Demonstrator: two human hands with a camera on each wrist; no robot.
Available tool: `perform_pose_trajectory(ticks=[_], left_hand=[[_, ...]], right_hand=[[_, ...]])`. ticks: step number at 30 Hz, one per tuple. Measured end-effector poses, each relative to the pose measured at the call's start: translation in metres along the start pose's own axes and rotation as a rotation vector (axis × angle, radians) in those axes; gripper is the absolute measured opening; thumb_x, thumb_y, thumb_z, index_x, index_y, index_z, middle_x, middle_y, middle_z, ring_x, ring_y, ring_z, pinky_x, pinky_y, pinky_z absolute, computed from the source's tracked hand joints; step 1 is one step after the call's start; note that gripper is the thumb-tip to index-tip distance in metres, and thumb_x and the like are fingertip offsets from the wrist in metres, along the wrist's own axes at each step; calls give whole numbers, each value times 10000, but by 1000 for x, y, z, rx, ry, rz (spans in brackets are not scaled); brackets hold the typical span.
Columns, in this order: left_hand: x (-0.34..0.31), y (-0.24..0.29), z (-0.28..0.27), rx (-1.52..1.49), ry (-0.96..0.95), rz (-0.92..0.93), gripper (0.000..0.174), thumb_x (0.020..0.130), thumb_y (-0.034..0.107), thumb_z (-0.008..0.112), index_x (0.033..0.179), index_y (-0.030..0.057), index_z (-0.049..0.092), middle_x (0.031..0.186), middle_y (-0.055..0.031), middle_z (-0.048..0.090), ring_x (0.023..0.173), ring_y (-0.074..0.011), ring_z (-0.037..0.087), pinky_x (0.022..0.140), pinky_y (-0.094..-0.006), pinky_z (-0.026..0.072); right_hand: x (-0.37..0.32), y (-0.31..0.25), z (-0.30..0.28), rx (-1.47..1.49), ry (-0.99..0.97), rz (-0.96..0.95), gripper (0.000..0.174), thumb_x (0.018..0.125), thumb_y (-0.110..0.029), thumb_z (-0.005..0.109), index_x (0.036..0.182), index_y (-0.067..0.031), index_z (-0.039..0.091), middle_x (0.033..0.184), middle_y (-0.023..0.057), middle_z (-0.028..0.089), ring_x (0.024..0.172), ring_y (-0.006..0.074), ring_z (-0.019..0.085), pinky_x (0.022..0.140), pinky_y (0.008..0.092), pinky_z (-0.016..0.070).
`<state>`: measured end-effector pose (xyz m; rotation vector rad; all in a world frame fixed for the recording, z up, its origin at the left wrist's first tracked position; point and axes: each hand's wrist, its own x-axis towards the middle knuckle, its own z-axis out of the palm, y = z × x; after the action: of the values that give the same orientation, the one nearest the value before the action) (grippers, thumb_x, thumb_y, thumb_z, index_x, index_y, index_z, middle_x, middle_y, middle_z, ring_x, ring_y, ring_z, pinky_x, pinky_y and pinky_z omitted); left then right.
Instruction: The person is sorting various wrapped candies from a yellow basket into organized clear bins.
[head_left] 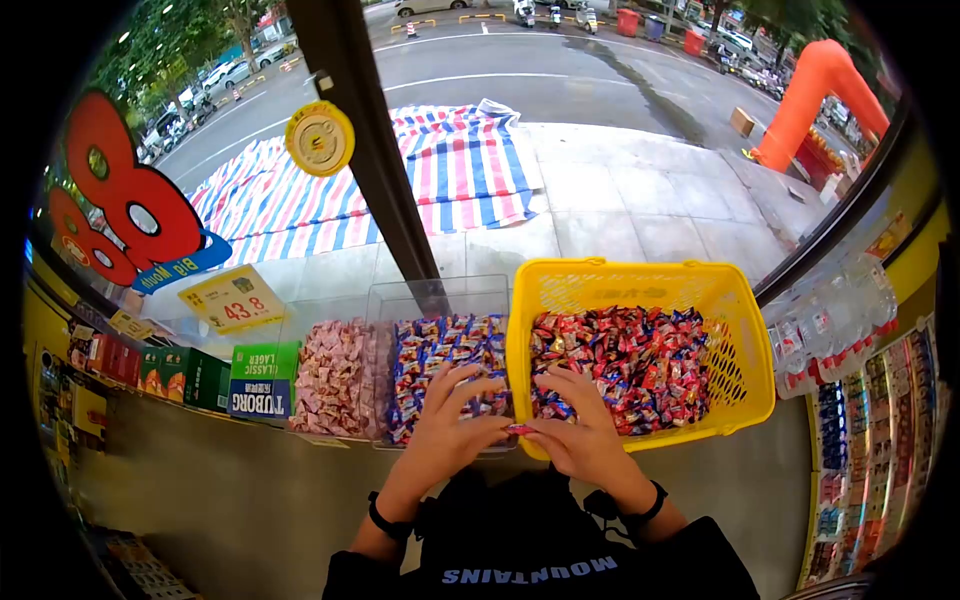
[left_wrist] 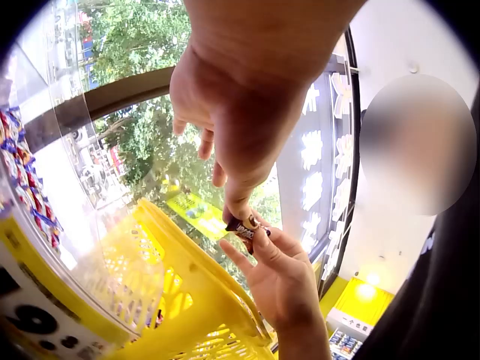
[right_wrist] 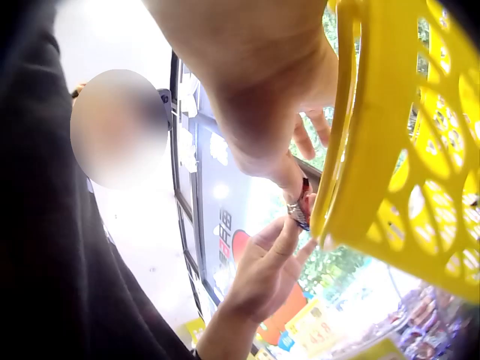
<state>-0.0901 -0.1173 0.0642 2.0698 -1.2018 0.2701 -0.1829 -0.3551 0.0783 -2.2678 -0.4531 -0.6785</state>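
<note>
Candy [head_left: 519, 429] pinched at both wrapper ends by left hand [head_left: 447, 428] and right hand [head_left: 583, 432]; likely light, crinkly, slippery, so twisted ends grip best. Yellow basket [head_left: 640, 271] just beyond the pinch.

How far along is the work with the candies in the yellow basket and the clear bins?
Done, it seems: the clear plastic bin holds many blue-and-red wrapped candies. In hand: the left-hand grip and the right-hand grip pinch one small wrapped candy together at the near rim of the yellow plastic basket. Left: that basket is heaped with red wrapped candies, so probably most remains.
</note>
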Motion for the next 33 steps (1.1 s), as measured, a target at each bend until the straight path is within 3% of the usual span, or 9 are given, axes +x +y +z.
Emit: perform_pose_trajectory(ticks=[3, 6, 10, 14, 22, 28, 31, 33], left_hand=[[-29, -30, -35, -30, 6, -9, 266, 763, 212, 941, 1014, 178, 862, 1462, -58, 659, 1483, -386, 467, 1285, -615, 318], [-58, -57, -62, -83, 37, -84, 251, 764, 222, 941, 998, 181, 860, 1445, -51, 672, 1492, -380, 465, 1299, -627, 294], [-72, -81, -79, -28, -4, -81, 232, 752, 229, 940, 961, 183, 852, 1440, -36, 676, 1493, -380, 468, 1304, -644, 281], [-83, -101, -76, 23, -2, -81, 185, 756, 242, 926, 892, 156, 833, 1406, -24, 681, 1489, -377, 473, 1296, -668, 274], [-86, -121, -65, 21, 9, -144, 158, 815, 206, 897, 908, 116, 807, 1440, -58, 645, 1493, -402, 458, 1291, -681, 249], [-85, -131, -57, 105, 31, -224, 306, 909, 234, 835, 1195, 144, 772, 1602, -140, 510, 1556, -452, 348, 1296, -711, 188], [-87, -135, -52, 175, 32, -240, 447, 871, 257, 865, 1289, 177, 728, 1600, -168, 480, 1567, -448, 329, 1284, -734, 185], [-86, -134, -50, 189, 14, -256, 449, 874, 260, 862, 1295, 178, 726, 1614, -171, 466, 1576, -446, 317, 1283, -738, 179]], right_hand=[[25, -27, 36, 20, -39, -44, 222, 786, -85, 926, 977, -40, 823, 1433, 211, 659, 1372, 448, 606, 1154, 549, 488], [36, -45, 93, 32, -33, 10, 210, 820, -89, 895, 1002, -39, 802, 1445, 175, 661, 1385, 427, 604, 1133, 531, 503], [34, -53, 126, 18, -101, 75, 238, 835, -129, 899, 1041, -59, 804, 1465, 161, 655, 1382, 407, 604, 1152, 513, 489], [37, -51, 143, -107, -157, 89, 380, 809, -99, 899, 1171, -121, 788, 1468, 149, 627, 1400, 410, 581, 1154, 534, 488], [61, -43, 158, -288, -275, -15, 338, 764, -144, 889, 1083, -127, 779, 1497, 142, 619, 1429, 390, 561, 1188, 567, 446], [73, -30, 169, -414, -269, 38, 267, 762, -162, 874, 1010, -119, 784, 1476, 144, 636, 1418, 387, 568, 1189, 562, 439], [75, -24, 170, -505, -270, 121, 226, 775, -189, 869, 978, -124, 795, 1455, 142, 654, 1398, 382, 580, 1175, 552, 444], [78, -21, 171, -568, -284, 154, 202, 781, -205, 869, 954, -126, 800, 1441, 142, 666, 1382, 379, 589, 1162, 544, 451]])
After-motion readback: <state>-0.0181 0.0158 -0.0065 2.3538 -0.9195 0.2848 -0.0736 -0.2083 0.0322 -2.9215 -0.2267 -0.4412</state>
